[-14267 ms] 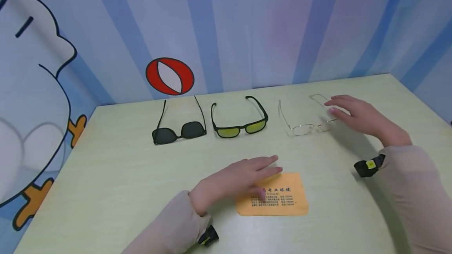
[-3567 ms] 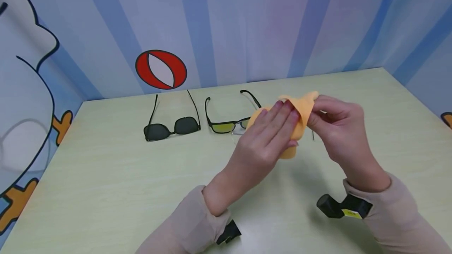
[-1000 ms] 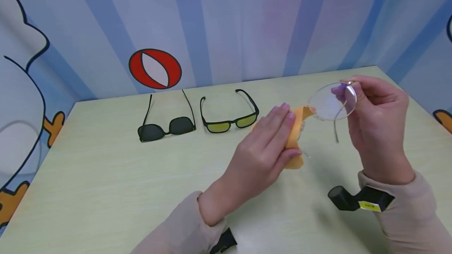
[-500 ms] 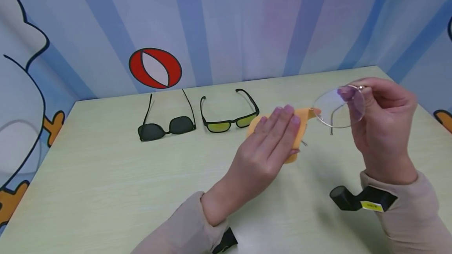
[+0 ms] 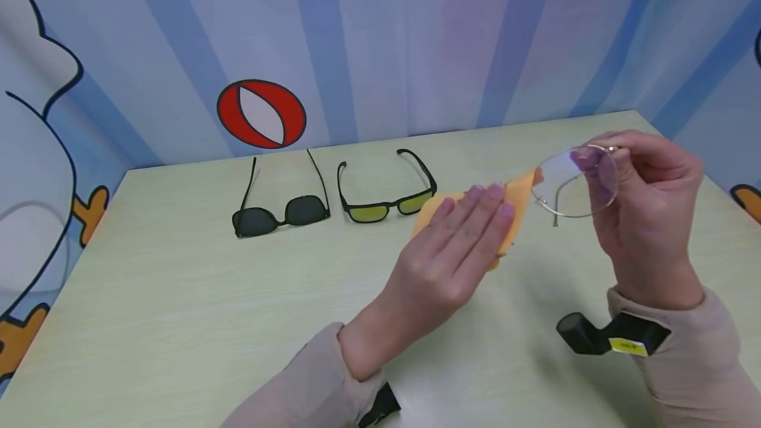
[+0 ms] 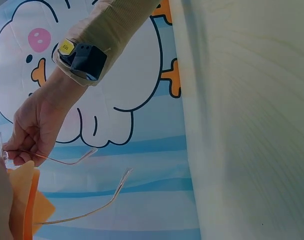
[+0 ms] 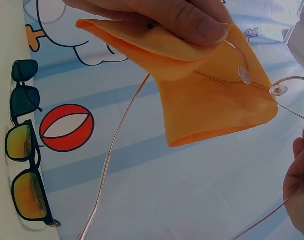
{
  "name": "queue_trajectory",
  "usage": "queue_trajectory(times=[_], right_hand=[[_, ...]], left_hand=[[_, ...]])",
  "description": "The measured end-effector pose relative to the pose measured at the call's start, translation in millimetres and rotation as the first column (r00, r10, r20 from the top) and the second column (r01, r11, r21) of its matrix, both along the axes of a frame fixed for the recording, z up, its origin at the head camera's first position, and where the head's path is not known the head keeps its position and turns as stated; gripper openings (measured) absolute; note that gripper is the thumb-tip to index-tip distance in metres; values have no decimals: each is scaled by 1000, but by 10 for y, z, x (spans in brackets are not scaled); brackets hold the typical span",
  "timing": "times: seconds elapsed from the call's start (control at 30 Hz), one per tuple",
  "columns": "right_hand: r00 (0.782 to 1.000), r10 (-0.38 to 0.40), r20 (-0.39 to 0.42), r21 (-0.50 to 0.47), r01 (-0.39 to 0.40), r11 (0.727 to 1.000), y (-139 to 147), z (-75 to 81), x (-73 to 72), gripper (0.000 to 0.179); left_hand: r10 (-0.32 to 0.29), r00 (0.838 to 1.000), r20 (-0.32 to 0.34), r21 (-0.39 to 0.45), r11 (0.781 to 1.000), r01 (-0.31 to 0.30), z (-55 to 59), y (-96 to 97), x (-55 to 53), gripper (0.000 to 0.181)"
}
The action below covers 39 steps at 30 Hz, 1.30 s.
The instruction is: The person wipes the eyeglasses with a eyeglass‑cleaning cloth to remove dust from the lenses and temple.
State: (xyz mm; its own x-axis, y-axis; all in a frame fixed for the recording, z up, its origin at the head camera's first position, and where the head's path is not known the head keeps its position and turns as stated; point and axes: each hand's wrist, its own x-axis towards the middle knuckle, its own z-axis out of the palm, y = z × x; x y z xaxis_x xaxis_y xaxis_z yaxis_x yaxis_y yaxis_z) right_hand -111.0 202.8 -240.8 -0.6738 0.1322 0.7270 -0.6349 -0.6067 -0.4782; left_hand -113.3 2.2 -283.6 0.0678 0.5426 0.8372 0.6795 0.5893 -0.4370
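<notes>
My left hand (image 5: 436, 269) holds an orange lens cloth (image 5: 519, 203) folded over one lens of a pair of thin wire-framed eyeglasses (image 5: 573, 183). Its thumb presses the cloth from one side in the right wrist view, where both nose pads show beside the cloth (image 7: 211, 105). That lens is hidden by cloth and fingers. With thumb and fingers, my right hand (image 5: 654, 216) pinches the other end of the frame by the hinge, and the clear lens there is bare. Both temples of the eyeglasses (image 6: 94, 214) stick out unfolded in the left wrist view.
Black sunglasses (image 5: 284, 216) and black-framed glasses with yellow-green lenses (image 5: 368, 214) lie unfolded on the pale table (image 5: 208, 302), left of the hands. A striped wall with cartoon prints (image 5: 386, 45) stands behind the table. Each wrist wears a black camera (image 5: 612, 334).
Cloth and wire eyeglasses, on the table in the oldest frame, are now held above it. Over the last second the left fingers and cloth shift on the lens, and the right hand moves slightly right.
</notes>
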Motion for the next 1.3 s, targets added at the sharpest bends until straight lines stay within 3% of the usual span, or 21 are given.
queue_trajectory(times=[0.5, 0.97, 1.3], right_hand=[[1000, 25, -8, -7, -25, 1000, 20, -20, -6, 19], [1000, -3, -28, -65, 2, 998, 77, -9, -12, 18], [999, -40, -10, -138, 38, 990, 199, 4, -10, 23]], left_hand=[[-103, 991, -81, 1, 995, 104, -31, 7, -42, 32], [-166, 970, -180, -43, 986, 160, -74, 15, -127, 32], [-149, 977, -150, 18, 988, 153, -72, 15, -129, 30]])
